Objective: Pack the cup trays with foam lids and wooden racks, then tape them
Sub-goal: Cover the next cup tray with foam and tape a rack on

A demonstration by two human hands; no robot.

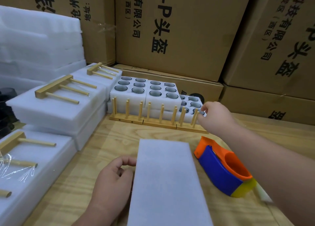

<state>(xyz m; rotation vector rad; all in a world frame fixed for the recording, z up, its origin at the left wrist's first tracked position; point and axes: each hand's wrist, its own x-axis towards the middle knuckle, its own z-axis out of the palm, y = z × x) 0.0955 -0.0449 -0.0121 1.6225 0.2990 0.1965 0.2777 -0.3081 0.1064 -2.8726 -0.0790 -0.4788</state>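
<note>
While the left hand, fingers loosely curled, touches the foam lid lying on the desk, the right hand pinches a peg of the rightmost rack, seemingly fetching it, so next it must lift clear of the cup trays.

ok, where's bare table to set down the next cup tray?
Best patch: bare table between the wooden racks at the back, the stacked foam packs on the left and the foam lid in front. A smaller strip lies left of the lid, partly taken by the left hand. Right is crowded: tape dispenser, right hand.
</note>
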